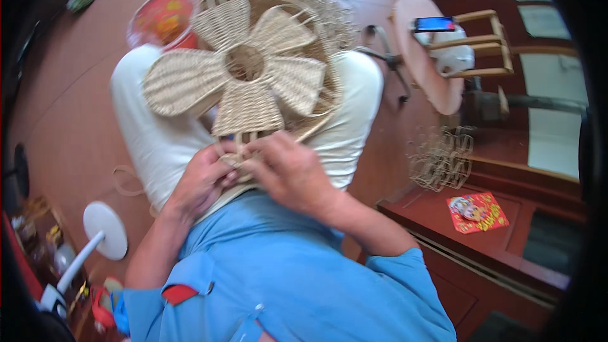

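Across my thighs rests a flower-shaped wicker weaving (250, 107), with several woven petals around a small round centre and a larger curved rim (332, 88) behind them. At its near edge, close to my waist, my left hand (206, 177) has its fingers closed on the bare stakes and the loose strand there. My right hand (288, 168) comes in from the other side, fingers bent and pinching the same near part of the weaving. The fingertips of both hands are partly hidden, so the exact strand between them cannot be made out.
Beyond my knees lie a red basin (166, 19) and a heap of loose straw (304, 0). To the right stand a round stool (424, 44) with a phone (434, 24), and a wire-like bundle (441, 158). A white lamp (104, 231) is at left.
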A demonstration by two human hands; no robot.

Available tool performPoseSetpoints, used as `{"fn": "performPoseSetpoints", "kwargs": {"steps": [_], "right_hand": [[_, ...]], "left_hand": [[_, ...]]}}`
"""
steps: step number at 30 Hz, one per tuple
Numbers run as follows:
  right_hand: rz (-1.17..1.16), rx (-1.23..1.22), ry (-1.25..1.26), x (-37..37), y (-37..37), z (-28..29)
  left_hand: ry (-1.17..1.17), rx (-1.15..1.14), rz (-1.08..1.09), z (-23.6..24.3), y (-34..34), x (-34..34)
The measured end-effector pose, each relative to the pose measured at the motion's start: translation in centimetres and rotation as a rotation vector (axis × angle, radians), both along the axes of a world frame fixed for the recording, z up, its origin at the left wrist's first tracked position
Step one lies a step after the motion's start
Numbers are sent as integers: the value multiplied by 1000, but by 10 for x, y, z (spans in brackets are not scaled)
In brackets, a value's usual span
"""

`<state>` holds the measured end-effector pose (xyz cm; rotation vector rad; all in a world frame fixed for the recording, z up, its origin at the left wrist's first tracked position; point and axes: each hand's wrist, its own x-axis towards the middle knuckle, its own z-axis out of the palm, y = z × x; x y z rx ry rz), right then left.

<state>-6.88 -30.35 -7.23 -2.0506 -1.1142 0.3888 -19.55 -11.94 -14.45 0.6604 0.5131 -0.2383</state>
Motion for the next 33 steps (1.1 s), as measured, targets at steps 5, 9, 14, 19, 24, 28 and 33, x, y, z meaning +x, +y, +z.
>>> {"fn": "performPoseSetpoints", "kwargs": {"steps": [5, 9, 14, 19, 24, 28, 33], "right_hand": [[40, -94, -79, -7, 10, -3], [4, -83, -2, -7, 11, -8], [-27, 18, 26, -9, 3, -8], [20, 133, 316, -12, -15, 1], [143, 234, 137, -24, -32, 1], [236, 208, -1, -26, -36, -5], [337, 177, -197, -28, -32, -8]], "left_hand": [[2, 55, 114, 6, -2, 3], [-38, 33, 95, 6, 0, 2], [-20, 152, 76, 10, 0, -2], [34, 182, -51, 26, 2, -4], [111, 331, -248, 43, 8, -6], [152, 244, -275, 56, 6, -14], [127, 87, -218, 56, -7, -12]]}}
